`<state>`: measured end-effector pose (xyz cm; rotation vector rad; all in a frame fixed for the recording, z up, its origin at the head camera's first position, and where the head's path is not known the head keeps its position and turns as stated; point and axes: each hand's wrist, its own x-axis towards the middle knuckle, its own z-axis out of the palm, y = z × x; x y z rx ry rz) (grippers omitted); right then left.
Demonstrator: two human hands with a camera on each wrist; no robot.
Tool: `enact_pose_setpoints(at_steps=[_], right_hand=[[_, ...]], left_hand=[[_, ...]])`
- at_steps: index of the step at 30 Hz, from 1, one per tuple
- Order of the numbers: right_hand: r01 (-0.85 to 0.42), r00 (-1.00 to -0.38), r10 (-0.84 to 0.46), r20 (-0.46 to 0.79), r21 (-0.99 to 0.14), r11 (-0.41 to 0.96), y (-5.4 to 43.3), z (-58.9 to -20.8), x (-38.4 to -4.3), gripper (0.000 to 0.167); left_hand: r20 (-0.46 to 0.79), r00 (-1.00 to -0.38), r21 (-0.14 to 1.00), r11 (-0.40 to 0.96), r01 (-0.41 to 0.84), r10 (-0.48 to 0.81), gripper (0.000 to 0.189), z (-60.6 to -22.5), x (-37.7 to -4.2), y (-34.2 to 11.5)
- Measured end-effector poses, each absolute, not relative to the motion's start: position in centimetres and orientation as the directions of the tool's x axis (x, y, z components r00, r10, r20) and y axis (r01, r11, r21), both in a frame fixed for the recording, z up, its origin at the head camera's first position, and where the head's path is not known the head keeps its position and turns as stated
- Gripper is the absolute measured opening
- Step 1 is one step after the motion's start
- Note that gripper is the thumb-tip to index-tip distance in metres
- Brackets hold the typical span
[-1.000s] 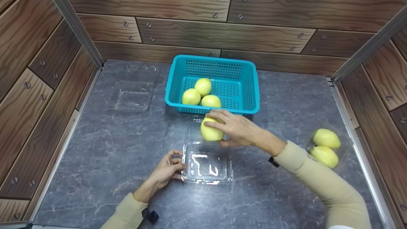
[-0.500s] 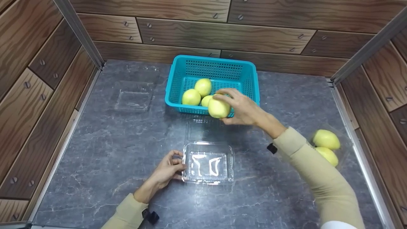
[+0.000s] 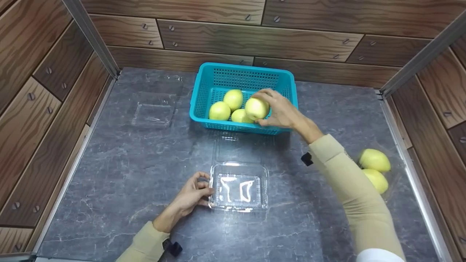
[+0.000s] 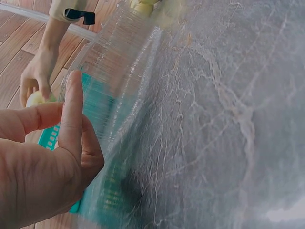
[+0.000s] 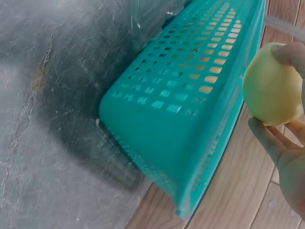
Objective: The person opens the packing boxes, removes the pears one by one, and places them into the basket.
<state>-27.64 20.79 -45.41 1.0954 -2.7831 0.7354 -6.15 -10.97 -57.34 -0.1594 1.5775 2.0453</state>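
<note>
In the head view my right hand (image 3: 278, 111) grips a yellow-green apple (image 3: 257, 108) over the front right part of the turquoise basket (image 3: 244, 126). Three more apples (image 3: 219, 111) lie in the basket's left half. The right wrist view shows that apple (image 5: 272, 86) between thumb and fingers, above the basket rim. My left hand (image 3: 190, 193) holds the left edge of a clear plastic clamshell box (image 3: 238, 189), whose lid (image 3: 236, 149) lies folded back toward the basket. In the left wrist view, bent fingers (image 4: 71, 119) meet the box wall, and part of their contact is hidden.
Two apples (image 3: 375, 160) sit in another clear container at the right, near the metal edge strip. At the back left lies a further clear clamshell (image 3: 153, 114). Wood-patterned walls (image 3: 218, 36) border the grey marbled tabletop (image 3: 127, 163).
My right hand has carried the apple from above the clamshell lid, away from me and slightly right, to over the basket. My left hand stays at the box's edge.
</note>
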Motion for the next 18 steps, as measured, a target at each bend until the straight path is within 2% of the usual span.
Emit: enact_pose_setpoints(at_steps=[5, 18], right_hand=[[-0.594, -0.789, -0.599, 0.135, -0.418, 0.687, 21.2, -45.9, -28.4, 0.075], [-0.468, -0.843, -0.536, -0.049, -0.424, 0.775, 21.1, -47.0, -30.1, 0.074]], left_hand=[[-0.407, -0.843, 0.859, -0.168, -0.484, 0.351, 0.039, -57.2, -6.1, -10.9], [-0.412, -0.841, 0.854, -0.173, -0.490, 0.351, 0.037, -57.2, -6.1, -10.8]])
